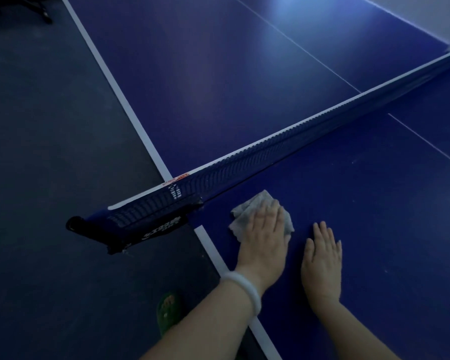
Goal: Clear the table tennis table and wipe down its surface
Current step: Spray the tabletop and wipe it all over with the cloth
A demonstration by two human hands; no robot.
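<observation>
Both my hands flat on counter (374, 203): left hand (264, 229) presses cloth (247, 211), right hand (322, 253) empty. Risk: cloth snags net (270, 149) nearby.

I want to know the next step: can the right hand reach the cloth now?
Probably yes: the right hand lies flat on the table beside the cloth, nothing between them.

A crumpled grey cloth (247, 213) lies on the smooth, faintly glossy blue table (374, 203); the net (270, 149) is woven mesh.
</observation>
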